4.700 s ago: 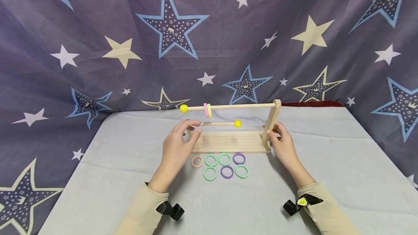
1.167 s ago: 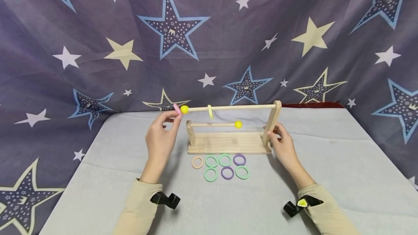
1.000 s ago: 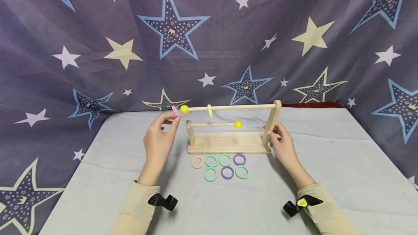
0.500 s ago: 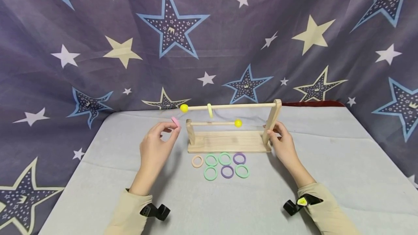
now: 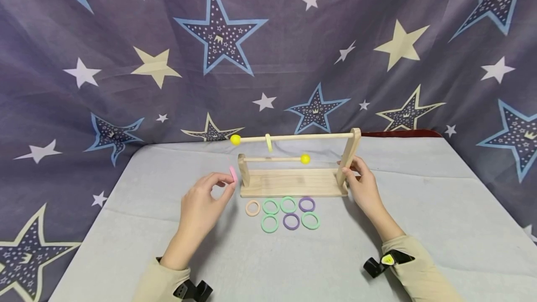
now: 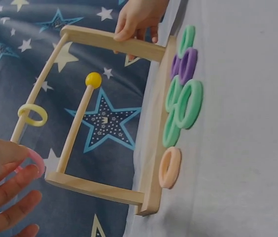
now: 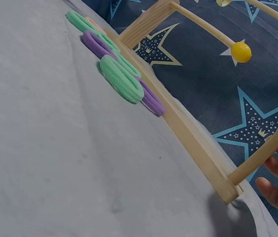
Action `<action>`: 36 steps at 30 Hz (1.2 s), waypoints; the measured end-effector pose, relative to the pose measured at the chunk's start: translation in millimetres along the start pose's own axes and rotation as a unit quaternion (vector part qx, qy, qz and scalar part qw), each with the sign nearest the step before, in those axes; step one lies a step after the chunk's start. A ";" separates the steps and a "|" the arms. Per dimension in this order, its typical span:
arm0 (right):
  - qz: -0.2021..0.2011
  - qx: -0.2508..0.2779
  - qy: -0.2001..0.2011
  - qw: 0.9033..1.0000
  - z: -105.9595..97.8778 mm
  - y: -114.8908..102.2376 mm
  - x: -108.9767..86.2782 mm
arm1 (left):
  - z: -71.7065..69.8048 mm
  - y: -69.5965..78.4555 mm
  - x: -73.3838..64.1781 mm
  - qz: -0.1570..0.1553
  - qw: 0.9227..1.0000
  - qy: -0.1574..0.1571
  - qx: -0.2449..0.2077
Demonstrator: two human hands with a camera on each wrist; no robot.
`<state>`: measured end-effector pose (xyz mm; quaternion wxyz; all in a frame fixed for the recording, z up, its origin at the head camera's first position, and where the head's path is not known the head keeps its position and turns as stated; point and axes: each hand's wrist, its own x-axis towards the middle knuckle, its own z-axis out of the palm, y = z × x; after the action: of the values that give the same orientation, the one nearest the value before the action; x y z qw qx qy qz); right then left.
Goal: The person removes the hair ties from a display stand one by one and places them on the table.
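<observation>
My left hand (image 5: pixel 204 204) pinches a pink ring (image 5: pixel 233 174) between thumb and fingertips, just left of the short post of a wooden stand (image 5: pixel 293 181). The ring is raised off the table and partly covered by my fingers in the left wrist view. My right hand (image 5: pixel 363 183) grips the stand's tall right post (image 5: pixel 350 153). A yellow ring (image 5: pixel 269 142) hangs on the upper rod (image 5: pixel 310 137), whose free end carries a yellow ball (image 5: pixel 236 140). The lower rod (image 5: pixel 274 159) bears no ring and ends in another yellow ball (image 5: pixel 305 158).
In front of the stand lie several loose rings: an orange ring (image 5: pixel 253 208), green rings such as this green ring (image 5: pixel 270 223), and two purple ones, including this purple ring (image 5: pixel 291 221). A grey cloth (image 5: pixel 419 209) covers the table. Behind hangs a star-patterned curtain (image 5: pixel 268 50).
My left hand has slid the pink ring off the upper rod past its ball, then lowered it beside the short post. The yellow ring stays on the rod. My right hand keeps its grip.
</observation>
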<state>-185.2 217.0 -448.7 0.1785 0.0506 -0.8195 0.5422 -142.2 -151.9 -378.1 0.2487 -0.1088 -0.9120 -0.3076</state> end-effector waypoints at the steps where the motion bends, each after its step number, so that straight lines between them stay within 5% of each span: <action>1: -0.002 -0.003 0.000 1.000 -0.1 0.2 -0.1 | 0.0 0.1 -1.7 0.002 1.000 -0.004 0.003; 15: 0.004 -0.003 0.001 1.000 -0.1 -2.3 -0.3 | 3.1 0.1 -21.4 0.052 0.995 -0.083 0.022; 24: 0.002 -0.009 -0.003 1.000 -5.0 -42.9 -7.2 | 4.1 -2.3 -28.2 0.040 0.986 -0.157 0.028; 36: -0.003 -0.008 0.003 1.000 -5.5 -46.3 -8.1 | 10.6 -3.0 -35.0 0.021 0.974 -0.220 0.050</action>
<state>-163.6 202.2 -409.3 0.1832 0.0502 -0.8232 0.5350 -117.6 -149.4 -405.1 0.0537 -0.1800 -0.9561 -0.2251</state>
